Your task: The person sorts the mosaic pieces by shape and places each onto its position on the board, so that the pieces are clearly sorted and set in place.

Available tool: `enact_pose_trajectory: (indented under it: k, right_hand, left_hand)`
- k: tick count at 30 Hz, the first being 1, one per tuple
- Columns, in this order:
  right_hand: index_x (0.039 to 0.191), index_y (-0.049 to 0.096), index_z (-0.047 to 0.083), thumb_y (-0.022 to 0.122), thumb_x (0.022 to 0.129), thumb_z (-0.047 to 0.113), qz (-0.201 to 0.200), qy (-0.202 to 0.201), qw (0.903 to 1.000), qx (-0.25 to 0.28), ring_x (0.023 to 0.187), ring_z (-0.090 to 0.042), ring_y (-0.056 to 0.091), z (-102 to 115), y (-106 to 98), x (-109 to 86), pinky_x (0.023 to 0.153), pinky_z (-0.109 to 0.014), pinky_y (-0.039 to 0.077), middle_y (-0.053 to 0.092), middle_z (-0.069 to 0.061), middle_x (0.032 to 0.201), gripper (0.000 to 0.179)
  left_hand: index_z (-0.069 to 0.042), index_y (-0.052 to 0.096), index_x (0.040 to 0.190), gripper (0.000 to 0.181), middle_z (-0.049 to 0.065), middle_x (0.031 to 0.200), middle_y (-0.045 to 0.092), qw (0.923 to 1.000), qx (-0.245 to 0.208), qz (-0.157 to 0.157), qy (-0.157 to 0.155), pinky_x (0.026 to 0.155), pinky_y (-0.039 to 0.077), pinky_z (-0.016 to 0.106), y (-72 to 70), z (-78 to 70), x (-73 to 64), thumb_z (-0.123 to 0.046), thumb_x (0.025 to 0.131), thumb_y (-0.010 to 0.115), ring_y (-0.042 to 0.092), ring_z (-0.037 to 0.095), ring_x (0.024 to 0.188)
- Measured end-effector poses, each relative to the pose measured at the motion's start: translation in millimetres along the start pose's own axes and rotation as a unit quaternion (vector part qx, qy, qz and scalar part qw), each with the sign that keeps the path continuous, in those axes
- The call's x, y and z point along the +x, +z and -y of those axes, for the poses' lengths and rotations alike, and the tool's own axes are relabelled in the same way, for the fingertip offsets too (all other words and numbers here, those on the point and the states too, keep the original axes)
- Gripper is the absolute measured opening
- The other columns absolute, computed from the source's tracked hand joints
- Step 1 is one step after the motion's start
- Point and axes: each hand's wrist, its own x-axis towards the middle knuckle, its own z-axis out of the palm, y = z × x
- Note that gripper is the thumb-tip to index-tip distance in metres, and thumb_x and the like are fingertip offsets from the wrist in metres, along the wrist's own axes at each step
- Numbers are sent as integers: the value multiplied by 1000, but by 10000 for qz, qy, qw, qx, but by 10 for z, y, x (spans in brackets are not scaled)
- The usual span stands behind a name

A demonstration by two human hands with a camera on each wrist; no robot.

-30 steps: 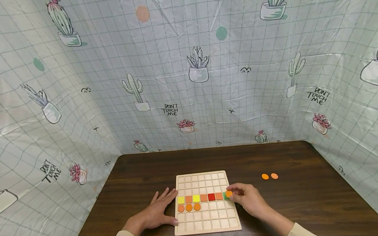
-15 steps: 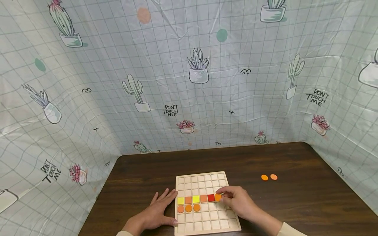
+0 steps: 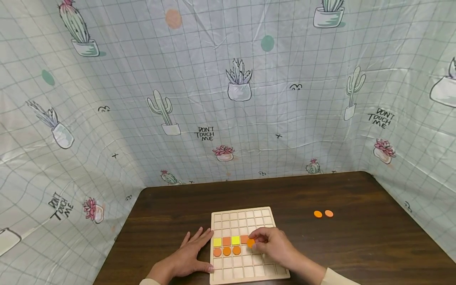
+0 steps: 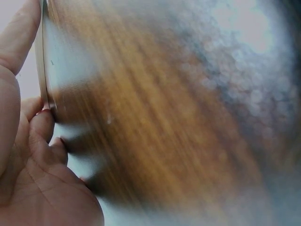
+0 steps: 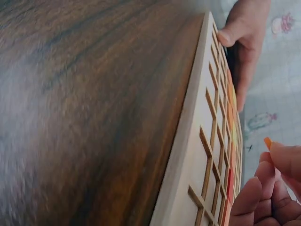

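Observation:
A pale wooden grid board (image 3: 231, 273) lies on the dark table. Across its middle runs a row of square tiles, among them a yellow tile (image 3: 235, 240) and a salmon tile (image 3: 226, 241). Below them sit three orange and salmon discs, one being an orange disc (image 3: 227, 251). My right hand (image 3: 276, 245) pinches another orange disc (image 3: 251, 243) between thumb and fingers, just over the board, covering the row's right end. My left hand (image 3: 183, 255) rests with straight, spread fingers, its thumb and fingertips at the board's left edge.
Two loose discs, an orange disc (image 3: 318, 214) and a salmon disc (image 3: 329, 213), lie on the dark wooden table (image 3: 171, 206) at the right. A cactus-printed curtain (image 3: 199, 79) hangs behind and on both sides of the table.
My right hand has carried the pinched orange disc leftward over the board, from the green tile at the right end toward the middle. The left hand has stayed in place.

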Motion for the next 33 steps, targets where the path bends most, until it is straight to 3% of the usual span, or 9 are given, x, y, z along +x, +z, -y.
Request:
enact_pose_trajectory:
  k: [8,11,18,23,33]
  right_hand:
    - [99,79,6,81,86,0,-94,94,9996,-231,69,-2,55,-2,111,-9,61,-18,47,67,5,78,15]
    - [98,79,6,80,86,-1,-63,35,9995,-301,69,-1,54,-2,141,-13,61,-18,45,65,5,77,15]
    - [95,78,7,81,84,-2,-88,-104,9991,-401,69,0,53,-11,194,-11,62,-19,45,64,7,77,14]
    - [91,78,12,82,82,-1,-209,-206,9960,-843,70,1,52,-6,245,-6,63,-20,46,64,10,77,16]
    - [89,78,19,84,81,7,-412,93,9907,-1292,64,2,48,29,322,-31,54,-22,39,58,16,73,16]
  left_hand:
    - [-27,28,169,108,4,177,21,9998,-91,-137,68,126,-13,70,72,263,122,-68,82,78,3,41,164]
    - [-29,28,169,108,4,177,21,9999,-74,-133,75,126,-13,70,76,291,138,-69,82,78,4,41,164]
    - [-22,28,169,109,10,176,22,9999,-19,-92,-37,126,-12,70,25,106,57,-66,83,79,3,42,164]
    - [-15,28,169,106,13,175,23,9999,93,-78,-82,126,-9,72,-14,-56,-9,-56,87,81,5,44,164]
    - [-12,28,168,106,15,175,23,9999,90,-50,-65,125,-8,72,-7,-70,-28,-55,88,81,5,45,163]
